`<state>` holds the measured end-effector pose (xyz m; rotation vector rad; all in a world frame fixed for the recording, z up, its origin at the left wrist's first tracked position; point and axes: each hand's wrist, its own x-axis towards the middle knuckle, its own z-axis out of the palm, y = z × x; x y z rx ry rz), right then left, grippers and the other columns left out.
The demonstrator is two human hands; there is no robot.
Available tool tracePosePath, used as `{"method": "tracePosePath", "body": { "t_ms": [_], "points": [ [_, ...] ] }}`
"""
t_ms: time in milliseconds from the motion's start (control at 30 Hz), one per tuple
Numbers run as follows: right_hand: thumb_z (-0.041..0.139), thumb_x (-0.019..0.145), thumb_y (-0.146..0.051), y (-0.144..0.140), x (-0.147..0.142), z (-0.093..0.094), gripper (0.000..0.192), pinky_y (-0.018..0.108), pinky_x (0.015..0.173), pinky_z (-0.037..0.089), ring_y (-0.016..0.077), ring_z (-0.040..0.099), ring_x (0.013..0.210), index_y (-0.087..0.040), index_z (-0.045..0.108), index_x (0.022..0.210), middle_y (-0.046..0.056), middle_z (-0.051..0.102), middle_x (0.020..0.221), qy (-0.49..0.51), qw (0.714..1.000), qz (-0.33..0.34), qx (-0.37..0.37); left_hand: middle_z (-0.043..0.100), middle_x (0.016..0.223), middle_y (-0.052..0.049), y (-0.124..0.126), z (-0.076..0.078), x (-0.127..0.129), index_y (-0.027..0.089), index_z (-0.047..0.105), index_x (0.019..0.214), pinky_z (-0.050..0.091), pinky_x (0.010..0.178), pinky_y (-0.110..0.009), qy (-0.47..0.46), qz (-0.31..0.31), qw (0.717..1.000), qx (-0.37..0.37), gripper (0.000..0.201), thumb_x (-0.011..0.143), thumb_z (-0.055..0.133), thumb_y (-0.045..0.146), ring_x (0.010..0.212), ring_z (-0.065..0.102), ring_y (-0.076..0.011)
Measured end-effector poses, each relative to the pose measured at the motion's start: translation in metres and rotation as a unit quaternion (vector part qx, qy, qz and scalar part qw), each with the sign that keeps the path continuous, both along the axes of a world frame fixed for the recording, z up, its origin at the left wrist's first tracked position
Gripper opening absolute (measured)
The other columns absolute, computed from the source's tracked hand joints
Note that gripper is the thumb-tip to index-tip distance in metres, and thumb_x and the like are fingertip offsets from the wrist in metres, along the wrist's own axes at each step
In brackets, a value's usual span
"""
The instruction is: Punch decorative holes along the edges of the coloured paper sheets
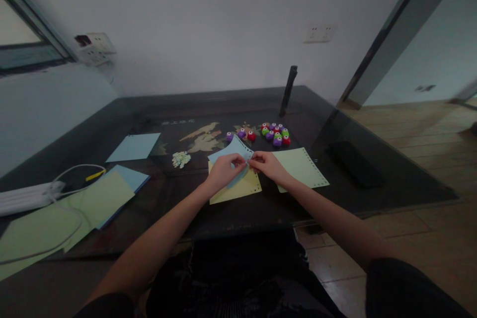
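blue sheet (pixel 233 151) pinched at its near edge between fingers of left hand (pixel 223 171) and right hand (pixel 267 165), both closed on it, above yellow sheet (pixel 238 190) on counter (pixel 372 184)

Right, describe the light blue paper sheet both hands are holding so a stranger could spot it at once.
Start at the dark glass-topped table and find the yellow paper sheet near its front edge. Above it, the left hand and right hand pinch a light blue paper sheet. Unlike the other blue sheets, which lie flat, it is lifted, with a punched-hole edge.
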<state>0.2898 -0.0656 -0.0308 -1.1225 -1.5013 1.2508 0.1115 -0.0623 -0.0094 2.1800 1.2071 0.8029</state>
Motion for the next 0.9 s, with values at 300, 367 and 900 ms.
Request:
{"method": "tracePosePath", "body": {
  "t_ms": [300, 367, 900],
  "points": [
    [0.065, 0.073, -0.033, -0.0017, 0.0002, 0.0037, 0.016, 0.026, 0.053, 0.039, 0.0130, 0.053, 0.052, -0.020, 0.058, 0.066, 0.000, 0.060, 0.060, -0.079, 0.995, -0.014, 0.058, 0.068, 0.072, -0.002, -0.0011, 0.0000, -0.0011, 0.018, 0.066, 0.078, 0.042, 0.068, -0.026, 0.062, -0.004, 0.996, 0.058, 0.012, 0.079, 0.055, 0.021, 0.069, 0.060, -0.0159],
    [0.063, 0.074, -0.031, -0.0022, 0.0006, 0.0048, 0.015, 0.027, 0.054, 0.039, 0.0135, 0.053, 0.052, -0.020, 0.058, 0.066, 0.000, 0.060, 0.060, -0.107, 0.991, -0.018, 0.075, 0.067, 0.072, -0.002, -0.0013, -0.0002, -0.0011, 0.019, 0.066, 0.078, 0.042, 0.069, -0.026, 0.070, -0.008, 0.995, 0.066, 0.012, 0.079, 0.054, 0.020, 0.069, 0.060, -0.0159],
    [0.059, 0.076, -0.025, -0.0035, 0.0007, 0.0077, 0.012, 0.024, 0.056, 0.037, 0.0136, 0.055, 0.058, -0.016, 0.057, 0.069, 0.001, 0.061, 0.062, -0.195, 0.974, -0.018, 0.110, 0.066, 0.071, -0.001, 0.0001, -0.0082, -0.0009, 0.019, 0.064, 0.079, 0.041, 0.066, -0.025, 0.093, -0.015, 0.989, 0.115, 0.009, 0.080, 0.055, 0.021, 0.067, 0.060, -0.0149]
  ]
}}
